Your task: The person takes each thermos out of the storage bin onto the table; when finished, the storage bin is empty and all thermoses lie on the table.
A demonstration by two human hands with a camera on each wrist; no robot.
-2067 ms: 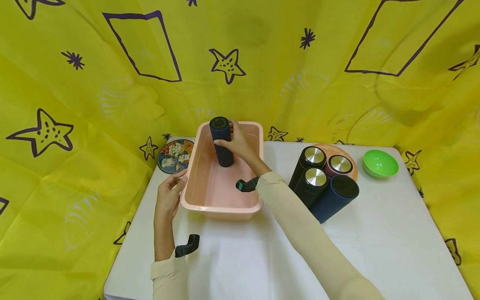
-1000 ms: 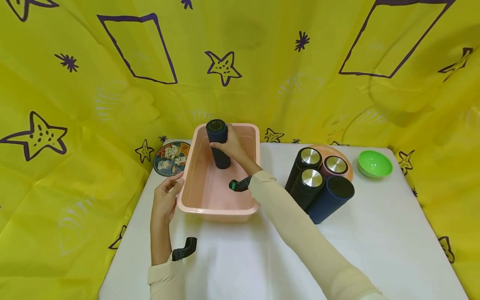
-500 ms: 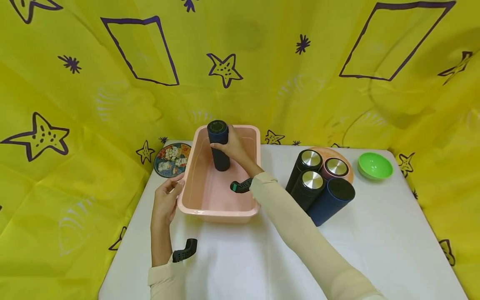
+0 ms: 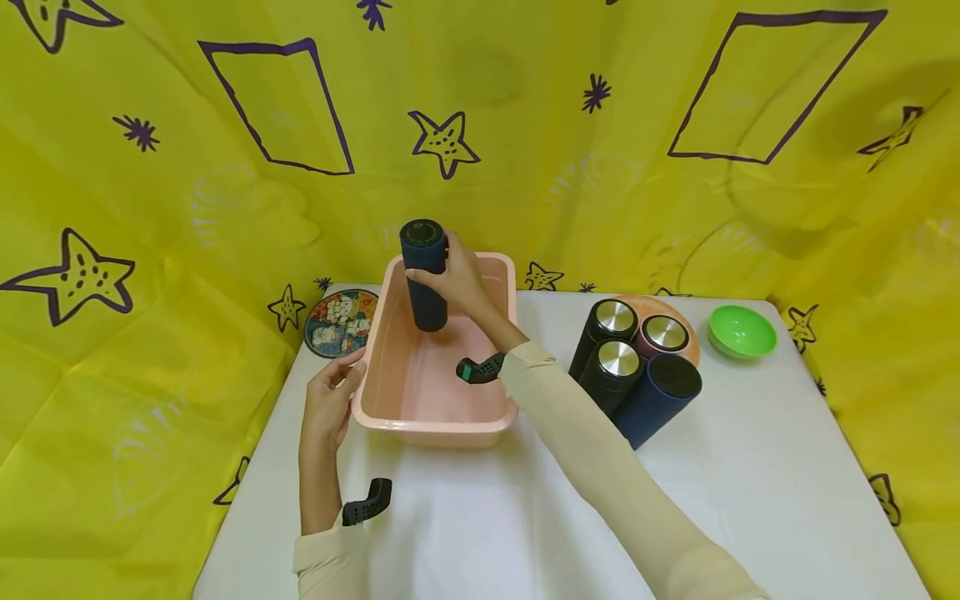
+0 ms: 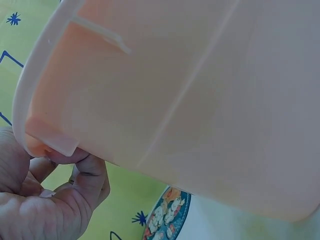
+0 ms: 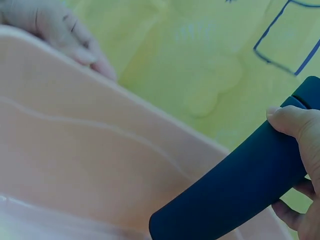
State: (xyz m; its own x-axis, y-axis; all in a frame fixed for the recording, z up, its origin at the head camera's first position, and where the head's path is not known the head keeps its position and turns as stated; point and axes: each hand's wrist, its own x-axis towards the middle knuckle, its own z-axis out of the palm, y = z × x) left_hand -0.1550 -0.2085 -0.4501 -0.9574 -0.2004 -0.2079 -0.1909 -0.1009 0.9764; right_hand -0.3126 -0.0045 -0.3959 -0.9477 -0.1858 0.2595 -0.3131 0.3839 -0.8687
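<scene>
A dark blue insulated bottle [image 4: 426, 300] stands upright in my right hand [image 4: 459, 279], thumb on the near side and fingers round the back. It is over the far left part of a pink plastic basin [image 4: 450, 427], its top above the rim. In the right wrist view the bottle [image 6: 225, 185] shows its base inside the basin wall [image 6: 100, 155]. My left hand [image 4: 330, 400] pinches the basin's left rim; the left wrist view shows its thumb and fingers [image 5: 92, 182] at the rim's edge.
Right of the basin stand two black bottles [image 4: 609, 379], a blue bottle [image 4: 656, 404] and a pink one [image 4: 664, 333] near an orange plate [image 4: 692, 333]. A green bowl [image 4: 742, 332] sits farther right. A patterned round plate [image 4: 337, 323] lies behind the left hand. Yellow cloth hangs behind.
My right hand has raised the dark blue bottle from the basin floor and shifted it slightly left. The left hand keeps its hold on the rim.
</scene>
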